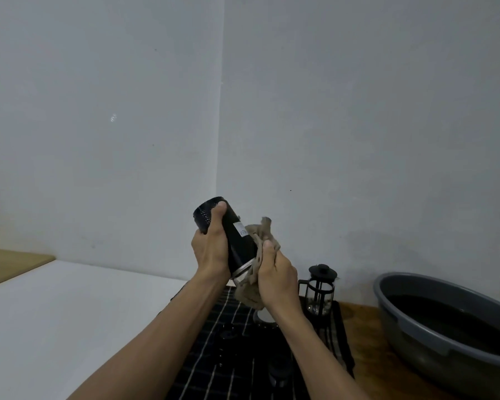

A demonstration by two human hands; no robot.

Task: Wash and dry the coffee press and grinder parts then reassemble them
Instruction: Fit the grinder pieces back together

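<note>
Her left hand (211, 249) grips the tilted grinder body (228, 235) while the right hand (274, 272) clutches a cloth (257, 249) against it; wet metal could slip loose.

A: What's hidden at frame centre?
B: The cloth (259, 256) wraps the grinder body's (237, 238) lower rim, and the right hand (276, 274) covers a white object behind the wrist.

A: Lower right?
B: The basin (410, 310) runs off the edge.

A: On the striped mat (243, 356)?
B: 2 or 3 dark parts, too dim to identify.

One grinder body (237, 238), one cloth (261, 255), one coffee press (319, 290), one basin (410, 307).
</note>
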